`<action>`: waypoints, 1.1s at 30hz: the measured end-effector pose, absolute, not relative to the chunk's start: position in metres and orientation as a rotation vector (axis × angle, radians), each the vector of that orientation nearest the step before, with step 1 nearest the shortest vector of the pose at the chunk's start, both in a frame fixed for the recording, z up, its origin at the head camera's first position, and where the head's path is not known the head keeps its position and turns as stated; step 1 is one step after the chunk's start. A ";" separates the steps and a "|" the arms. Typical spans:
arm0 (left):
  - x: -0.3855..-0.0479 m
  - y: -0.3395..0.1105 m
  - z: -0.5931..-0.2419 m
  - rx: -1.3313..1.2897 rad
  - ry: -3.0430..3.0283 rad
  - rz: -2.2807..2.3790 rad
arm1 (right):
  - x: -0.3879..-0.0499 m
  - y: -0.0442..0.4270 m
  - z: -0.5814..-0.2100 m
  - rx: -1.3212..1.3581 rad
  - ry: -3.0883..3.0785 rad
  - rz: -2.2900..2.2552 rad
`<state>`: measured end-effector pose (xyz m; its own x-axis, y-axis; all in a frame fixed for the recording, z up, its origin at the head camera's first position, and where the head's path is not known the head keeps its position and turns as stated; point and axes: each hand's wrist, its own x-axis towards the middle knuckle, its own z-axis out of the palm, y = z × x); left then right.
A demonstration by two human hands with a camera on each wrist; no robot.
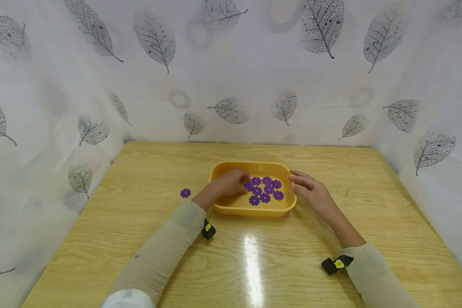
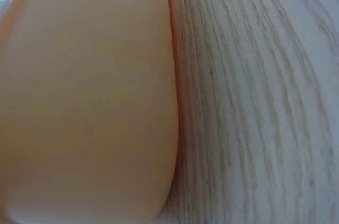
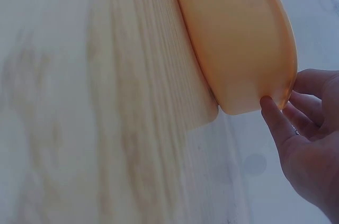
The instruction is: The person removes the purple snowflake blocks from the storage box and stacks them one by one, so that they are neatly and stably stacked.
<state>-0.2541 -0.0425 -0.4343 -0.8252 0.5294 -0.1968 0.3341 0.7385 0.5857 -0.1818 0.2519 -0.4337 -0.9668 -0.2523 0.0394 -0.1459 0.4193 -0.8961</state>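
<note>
In the head view, my left hand [image 1: 231, 182] reaches over the near left rim into a yellow plastic tray [image 1: 231, 211]. Its bent fingers are at a purple snowflake-shaped disc [image 1: 248, 186]; whether they pinch it is unclear. Several more such discs [image 1: 265, 197] lie flat on the tray's floor, right of that hand. My right hand [image 1: 312, 193] holds the tray's right end, fingertips at the rim and thumb against the outer wall, as the right wrist view shows with the tray wall [image 3: 243, 38]. The left wrist view has only the tray's outer wall [image 2: 90, 97], no hand.
A single purple disc [image 1: 185, 193] lies on the wooden table [image 1: 158, 167], left of the tray. Leaf-patterned curtains [image 1: 238, 68] stand behind and along both sides of the table. A black wrist camera [image 1: 208, 229] is strapped at the left cuff, another camera [image 1: 333, 265] at the right.
</note>
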 end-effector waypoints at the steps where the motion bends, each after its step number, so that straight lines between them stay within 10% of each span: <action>1: -0.254 -0.043 -0.435 0.664 2.590 0.777 | -0.182 0.252 -0.434 -0.361 2.562 -1.599; 33: -0.247 -0.060 -0.410 0.663 2.580 1.311 | -0.183 0.252 -0.435 -0.350 2.550 -1.624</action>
<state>-0.2470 -0.0601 -0.4101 -0.8863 0.4609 0.0462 0.3091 0.5142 0.8001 -0.1828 0.2515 -0.4353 -0.9688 -0.2445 0.0404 -0.1399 0.4053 -0.9034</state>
